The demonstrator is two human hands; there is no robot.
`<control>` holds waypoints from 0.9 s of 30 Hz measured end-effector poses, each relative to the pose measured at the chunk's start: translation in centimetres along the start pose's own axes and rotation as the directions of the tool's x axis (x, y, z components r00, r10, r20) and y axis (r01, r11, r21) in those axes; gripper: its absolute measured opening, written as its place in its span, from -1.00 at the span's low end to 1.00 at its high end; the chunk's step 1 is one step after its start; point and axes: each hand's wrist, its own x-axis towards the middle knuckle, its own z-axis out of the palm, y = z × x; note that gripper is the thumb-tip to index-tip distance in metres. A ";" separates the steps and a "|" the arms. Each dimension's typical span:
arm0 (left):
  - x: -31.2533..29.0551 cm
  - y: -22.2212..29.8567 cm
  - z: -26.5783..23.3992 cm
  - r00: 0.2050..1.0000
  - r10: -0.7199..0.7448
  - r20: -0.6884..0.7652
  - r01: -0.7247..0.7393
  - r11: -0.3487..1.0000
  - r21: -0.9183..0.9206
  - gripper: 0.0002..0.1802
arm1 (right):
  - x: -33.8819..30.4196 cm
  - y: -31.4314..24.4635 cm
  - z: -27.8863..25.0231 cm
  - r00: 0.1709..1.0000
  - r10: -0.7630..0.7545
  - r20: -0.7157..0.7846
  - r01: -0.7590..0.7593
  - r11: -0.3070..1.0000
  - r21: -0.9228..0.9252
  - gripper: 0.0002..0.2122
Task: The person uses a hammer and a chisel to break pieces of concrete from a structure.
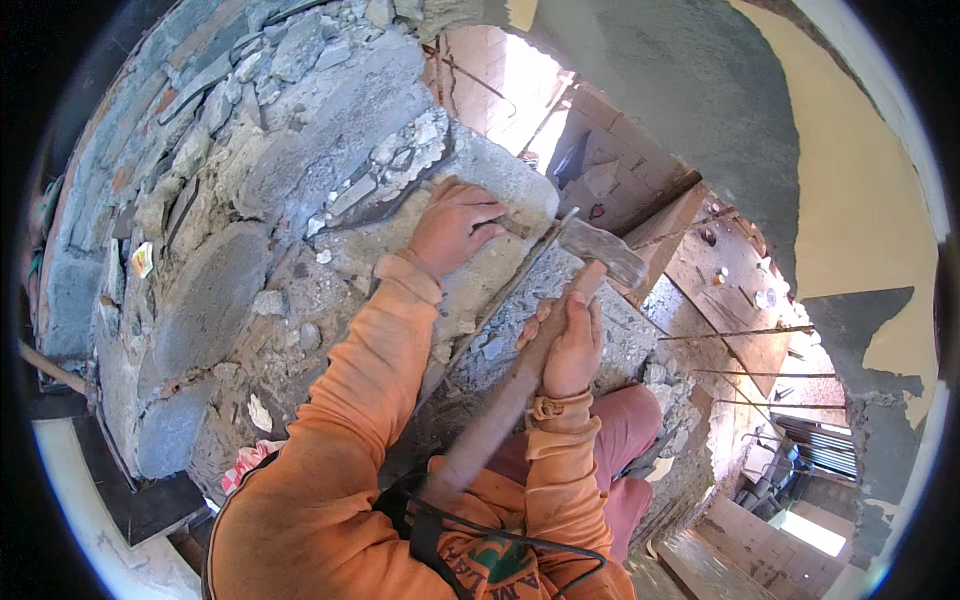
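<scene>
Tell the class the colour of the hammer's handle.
The handle is a dusty brown; it shows best in the head view, below the right hand.

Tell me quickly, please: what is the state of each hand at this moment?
Left hand: closed, pinching what looks like a short rod.
Right hand: closed, holding the hammer by its handle.

1. 2 o'clock: curved-looking wall; cream paint (850,120) broken away, grey plaster (700,85) exposed toward 1 o'clock.
2. 12 o'clock: gap with strong white light (535,80), overexposed.
3. 1 o'clock, seen through the opening: brownish block wall (625,150), joints visible.
4. 3 o'clock: lower floor (715,270), scattered with debris.
5. 4 o'clock: bright rectangular light patch (808,532).
6. 8 o'clock: pale surface (95,500), dark-edged.
</scene>
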 end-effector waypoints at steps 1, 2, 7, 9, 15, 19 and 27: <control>0.1 0.0 0.1 1.000 -0.024 0.015 0.024 0.999 -0.024 -0.69 | -0.1 -0.2 0.5 0.996 -0.024 -0.086 0.028 0.998 0.051 -0.86; 0.2 -0.1 0.2 0.998 -0.049 0.030 0.050 0.998 -0.047 -0.69 | 0.1 0.2 0.3 0.999 -0.022 -0.042 0.020 0.998 -0.052 -0.87; -1.1 -0.9 0.2 0.989 -0.125 0.082 0.128 0.991 -0.027 -0.64 | 0.0 -1.3 -0.3 0.978 -0.167 0.124 0.205 0.875 -0.438 -0.88; -0.6 -0.3 0.0 0.988 -0.132 0.075 0.130 0.991 0.023 -0.59 | -1.4 -3.6 1.1 0.960 -0.223 0.169 0.279 0.823 -0.495 -0.81; -1.1 0.3 -0.3 0.975 -0.174 0.137 0.172 0.985 0.023 -0.50 | 2.6 -1.1 -1.0 0.938 -0.159 0.308 0.340 0.247 -0.907 -0.64; 0.0 -0.3 -0.3 0.988 -0.148 0.046 0.149 0.989 -0.006 -0.48 | -2.2 -6.5 3.9 0.954 -0.169 0.246 0.298 0.547 -0.782 -0.64; -1.1 1.3 0.4 0.986 -0.091 0.142 0.089 0.996 0.022 -0.53 | -3.3 -4.9 -0.1 0.961 -0.062 0.270 0.248 0.628 -0.738 -0.73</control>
